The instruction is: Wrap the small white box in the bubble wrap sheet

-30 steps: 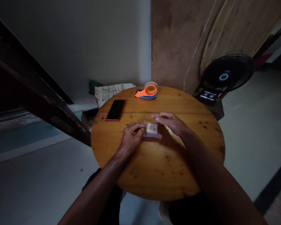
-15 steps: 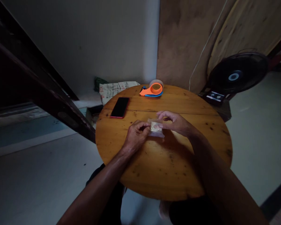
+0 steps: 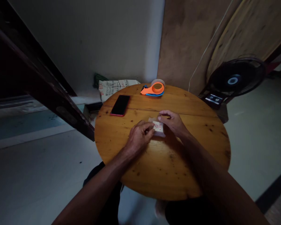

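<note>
A small clear plastic packet [image 3: 158, 127] with a pale printed item inside lies on the round wooden table [image 3: 164, 168], near its middle. My left hand [image 3: 140, 136] pinches the packet's left edge with fingers curled. My right hand [image 3: 172, 122] grips its right and upper edge with thumb and fingertips. Both hands meet over the packet, which they partly hide.
A dark phone with a red case [image 3: 120, 105] lies at the table's far left. An orange and blue tape dispenser [image 3: 154, 88] sits at the far edge. A black fan [image 3: 236, 78] stands right, a printed sack [image 3: 113, 87] behind, dark wooden beams [image 3: 37, 81] left.
My hands have closed in on the packet: the right hand went from lying over it with fingers out to gripping its edge, and the left fingers slid farther onto it.
</note>
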A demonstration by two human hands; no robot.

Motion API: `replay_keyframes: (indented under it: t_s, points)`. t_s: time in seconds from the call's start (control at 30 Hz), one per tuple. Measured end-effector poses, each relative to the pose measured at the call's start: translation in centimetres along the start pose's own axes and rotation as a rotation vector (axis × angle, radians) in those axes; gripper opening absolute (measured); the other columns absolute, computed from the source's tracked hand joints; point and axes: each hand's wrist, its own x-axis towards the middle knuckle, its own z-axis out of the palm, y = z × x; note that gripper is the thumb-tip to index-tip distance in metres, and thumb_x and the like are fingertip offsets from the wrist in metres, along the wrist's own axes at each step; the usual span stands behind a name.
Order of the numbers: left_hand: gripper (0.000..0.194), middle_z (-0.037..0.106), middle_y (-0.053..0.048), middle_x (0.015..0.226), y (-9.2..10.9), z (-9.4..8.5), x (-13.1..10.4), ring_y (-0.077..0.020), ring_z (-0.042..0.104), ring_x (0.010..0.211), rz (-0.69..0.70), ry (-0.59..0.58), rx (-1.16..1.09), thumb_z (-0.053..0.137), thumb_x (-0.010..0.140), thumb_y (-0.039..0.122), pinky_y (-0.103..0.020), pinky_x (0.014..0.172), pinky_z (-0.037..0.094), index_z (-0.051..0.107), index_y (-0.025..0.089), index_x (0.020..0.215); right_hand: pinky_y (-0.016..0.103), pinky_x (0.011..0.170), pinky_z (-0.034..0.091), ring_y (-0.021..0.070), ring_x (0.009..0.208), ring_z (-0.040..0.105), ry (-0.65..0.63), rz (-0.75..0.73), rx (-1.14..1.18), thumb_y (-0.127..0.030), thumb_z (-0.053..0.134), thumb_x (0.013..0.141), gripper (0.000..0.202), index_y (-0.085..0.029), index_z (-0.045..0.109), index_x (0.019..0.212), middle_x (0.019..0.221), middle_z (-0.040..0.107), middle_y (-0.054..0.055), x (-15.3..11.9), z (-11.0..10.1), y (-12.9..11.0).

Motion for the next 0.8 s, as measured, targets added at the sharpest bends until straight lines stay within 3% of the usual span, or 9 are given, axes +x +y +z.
replay_keyframes:
  t_s: [0.17,0.27,0.4,0.63,0.8]
  points:
    - [0.021,0.064,-0.003,0.080,-0.3,-0.2,0.0,-0.0149,0.058,0.075,0.056,-0.051,0.153,0.060,0.087,0.022,-0.026,0.069,0.044,0.074,0.023,0.102,0.038,0.090,0.045,0.0233,0.102,0.060,0.028,-0.131,0.036,-0.039,0.069,0.071,0.018,-0.021,0.070,0.073,0.112,0.064,0.007,-0.2,0.2,-0.4]
    - [0.021,0.064,-0.004,0.083,-0.1,-0.5,0.1,-0.0154,0.059,0.078,0.093,-0.080,0.229,0.059,0.089,0.024,-0.026,0.070,0.044,0.074,0.026,0.104,0.039,0.098,0.040,0.0232,0.107,0.058,-0.065,-0.203,-0.024,-0.034,0.070,0.071,0.012,-0.022,0.071,0.069,0.107,0.065,0.006,-0.6,-0.4,-1.2]
    - [0.020,0.063,-0.004,0.082,0.2,-0.6,0.1,-0.0161,0.059,0.078,0.106,-0.082,0.268,0.059,0.089,0.025,-0.026,0.071,0.045,0.075,0.026,0.101,0.039,0.098,0.041,0.0224,0.102,0.059,-0.179,-0.259,-0.100,-0.032,0.069,0.073,0.014,-0.023,0.072,0.063,0.098,0.065,0.006,-1.0,-0.9,-1.9]
    - [0.018,0.068,-0.005,0.085,0.3,-0.5,0.2,-0.0174,0.062,0.080,0.113,-0.077,0.262,0.061,0.088,0.024,-0.028,0.073,0.046,0.075,0.025,0.100,0.040,0.092,0.044,0.0215,0.092,0.062,-0.330,-0.405,-0.268,-0.037,0.068,0.077,0.015,-0.026,0.077,0.072,0.099,0.067,0.006,-0.7,-2.0,-1.8]
    - [0.019,0.071,-0.005,0.089,0.2,-0.6,0.2,-0.0182,0.064,0.083,0.100,-0.086,0.218,0.060,0.088,0.023,-0.029,0.075,0.047,0.074,0.025,0.101,0.045,0.095,0.041,0.0247,0.098,0.060,-0.329,-0.487,-0.481,-0.039,0.064,0.082,0.017,-0.030,0.079,0.084,0.106,0.070,0.005,-1.2,-2.5,-2.4]
